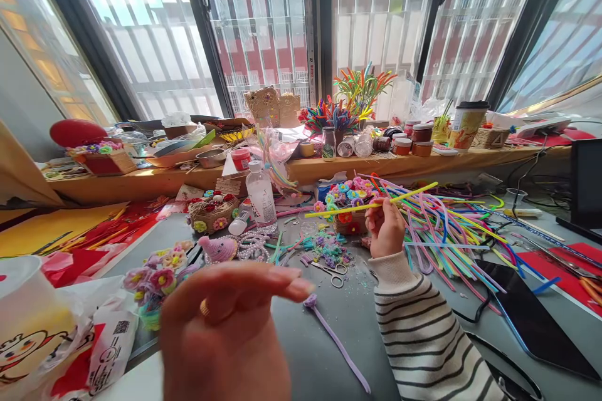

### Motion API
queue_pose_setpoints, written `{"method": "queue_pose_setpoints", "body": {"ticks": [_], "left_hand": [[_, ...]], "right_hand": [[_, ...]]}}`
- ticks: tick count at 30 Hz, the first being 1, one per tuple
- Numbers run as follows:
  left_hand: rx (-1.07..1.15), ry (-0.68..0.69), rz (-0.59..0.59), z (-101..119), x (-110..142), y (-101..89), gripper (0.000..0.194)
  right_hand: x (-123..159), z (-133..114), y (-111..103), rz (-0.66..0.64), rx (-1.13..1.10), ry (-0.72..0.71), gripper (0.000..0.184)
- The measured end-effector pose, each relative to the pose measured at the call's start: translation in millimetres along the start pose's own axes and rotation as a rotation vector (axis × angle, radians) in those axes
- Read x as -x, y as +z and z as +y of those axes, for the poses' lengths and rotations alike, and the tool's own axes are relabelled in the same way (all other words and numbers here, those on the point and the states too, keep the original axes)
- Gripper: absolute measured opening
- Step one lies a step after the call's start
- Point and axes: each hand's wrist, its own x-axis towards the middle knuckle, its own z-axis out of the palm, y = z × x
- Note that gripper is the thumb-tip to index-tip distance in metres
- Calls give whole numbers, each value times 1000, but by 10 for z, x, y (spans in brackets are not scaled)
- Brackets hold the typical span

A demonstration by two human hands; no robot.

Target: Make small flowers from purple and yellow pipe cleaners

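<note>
My right hand (pixel 385 225), in a striped sleeve, pinches a yellow pipe cleaner (pixel 414 193) near its middle, slightly bent at the grip. Close to the camera, my left hand (pixel 226 332) is raised, fingers stretched to the right and nothing visible in them; a ring is on one finger. Between the hands, a purple pipe cleaner (pixel 336 341) with a coiled head lies on the grey table. Scissors (pixel 335 274) rest beyond it, beside a pile of small coloured clippings (pixel 329 249). Behind my right hand stands a basket of pipe-cleaner flowers (pixel 350 222).
Loose pipe cleaners (pixel 442 244) heap at the right, near a black phone (pixel 531 319). A clear bottle (pixel 261 194) stands behind a pink crocheted piece (pixel 219 249). At left are a flower bunch (pixel 157 279) and a cup (pixel 28 319). Jars and baskets crowd the window ledge (pixel 320 166).
</note>
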Motion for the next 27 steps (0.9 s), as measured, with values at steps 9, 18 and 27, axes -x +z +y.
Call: {"method": "queue_pose_setpoints", "body": {"ticks": [9, 18, 27], "left_hand": [[-178, -389, -462, -1017, -894, 685, 29], [191, -370, -62, -1086, -1004, 383, 24], [215, -450, -88, -1101, -1002, 376, 19]], "right_hand": [[261, 159, 98, -282, -15, 240, 18], [231, 199, 56, -281, -2, 306, 17], [215, 237, 32, -293, 31, 396, 18]]}}
